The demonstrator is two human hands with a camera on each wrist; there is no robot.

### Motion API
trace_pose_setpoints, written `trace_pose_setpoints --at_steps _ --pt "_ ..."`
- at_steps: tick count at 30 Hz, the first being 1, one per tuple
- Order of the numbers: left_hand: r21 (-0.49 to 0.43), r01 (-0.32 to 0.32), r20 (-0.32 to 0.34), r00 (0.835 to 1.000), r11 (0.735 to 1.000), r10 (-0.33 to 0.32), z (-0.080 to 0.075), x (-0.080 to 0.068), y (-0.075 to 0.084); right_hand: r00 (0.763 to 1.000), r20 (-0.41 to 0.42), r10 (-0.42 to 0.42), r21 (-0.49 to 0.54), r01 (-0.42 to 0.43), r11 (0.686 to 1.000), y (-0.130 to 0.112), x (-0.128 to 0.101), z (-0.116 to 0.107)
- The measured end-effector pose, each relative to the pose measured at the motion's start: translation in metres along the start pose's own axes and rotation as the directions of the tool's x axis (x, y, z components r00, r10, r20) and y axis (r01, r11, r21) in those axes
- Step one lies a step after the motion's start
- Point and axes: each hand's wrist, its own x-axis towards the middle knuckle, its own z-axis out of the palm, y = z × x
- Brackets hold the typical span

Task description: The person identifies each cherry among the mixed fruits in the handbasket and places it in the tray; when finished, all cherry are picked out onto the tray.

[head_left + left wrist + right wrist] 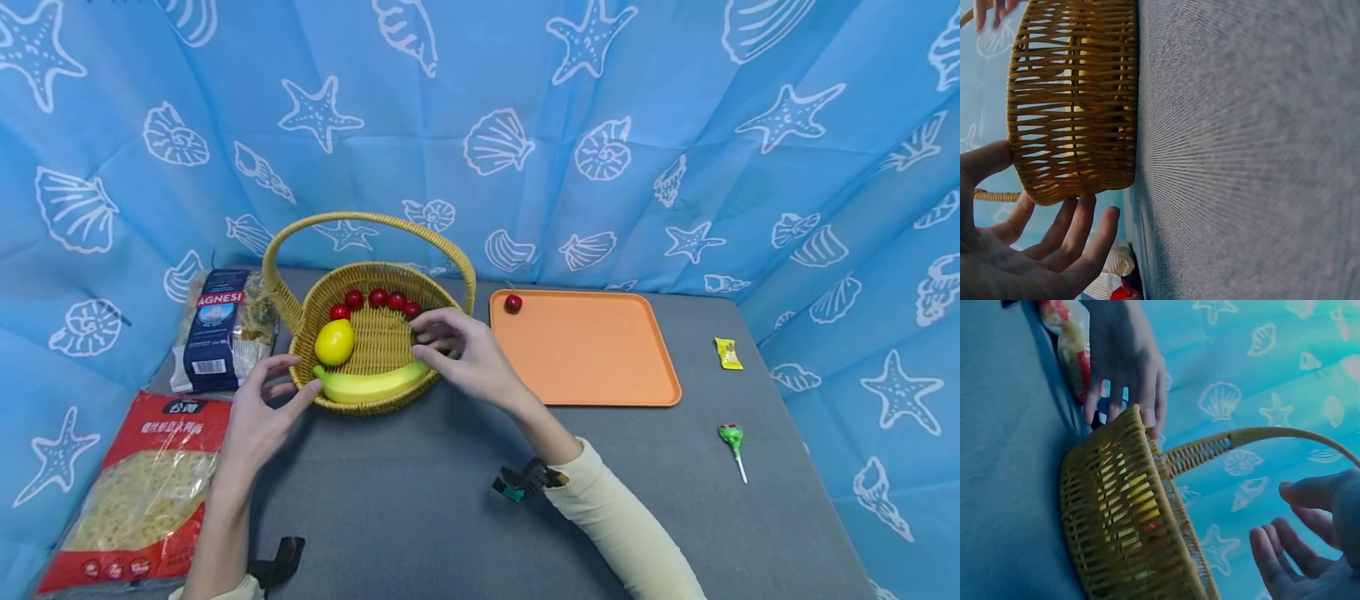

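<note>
A wicker basket (pixel 382 410) with a tall arched handle stands on the grey table. Inside lie a banana (pixel 371 385) along the near side, a lemon (pixel 334 342) at the left and several red cherries (pixel 377 297) along the back. My left hand (pixel 258 417) holds the basket's left end, thumb at the rim and fingers spread against the outer wall, as the left wrist view shows. Over the basket's right side hovers my right hand (pixel 472 354), fingers loosely bent. In the right wrist view this hand (pixel 1310 544) is apart from the rim, with nothing visible in it.
An orange tray (pixel 592 350) with one cherry (pixel 513 303) lies right of the basket. Farther right are a yellow-wrapped candy (pixel 727 353) and a green lollipop (pixel 731 437). Pasta bags, one dark blue (pixel 217 333) and one red (pixel 142 492), lie at left. A blue curtain (pixel 480 125) hangs behind.
</note>
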Motion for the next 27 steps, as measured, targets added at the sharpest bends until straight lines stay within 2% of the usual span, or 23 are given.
trace_pose_setpoints --at_steps 4,7,11,13,15,18,24,27 --pt "-0.003 -0.003 -0.001 1.0 1.0 0.003 0.0 -0.001 0.0 0.991 0.066 0.12 -0.009 -0.12 0.993 0.005 0.032 0.016" --pt "-0.006 -0.003 0.005 1.0 1.0 0.003 -0.001 -0.002 0.0 0.971 0.084 0.222 -0.063 -0.217 0.974 0.012 0.057 0.026" --pt "-0.003 -0.01 0.005 1.0 1.0 0.01 -0.001 -0.002 0.001 0.918 0.067 0.39 -0.102 -0.382 0.918 0.022 0.085 0.038" --pt "0.001 -0.012 0.0 1.0 1.0 0.012 0.0 -0.002 0.001 0.893 0.046 0.449 -0.113 -0.442 0.89 0.027 0.093 0.043" --pt "0.002 -0.012 -0.003 1.0 1.0 0.012 0.0 -0.002 0.002 0.877 0.023 0.48 -0.126 -0.473 0.872 0.03 0.099 0.049" --pt "0.0 -0.005 -0.005 1.0 1.0 0.005 0.0 -0.002 0.002 0.87 0.003 0.493 -0.131 -0.488 0.863 0.034 0.105 0.055" --pt "-0.005 -0.011 -0.003 1.0 1.0 0.011 0.0 -0.001 0.001 0.829 0.033 0.559 -0.014 -0.559 0.829 0.039 0.111 0.066" --pt "-0.003 -0.015 -0.002 1.0 1.0 0.015 0.0 -0.001 0.001 0.821 0.031 0.57 0.003 -0.57 0.821 0.041 0.11 0.071"
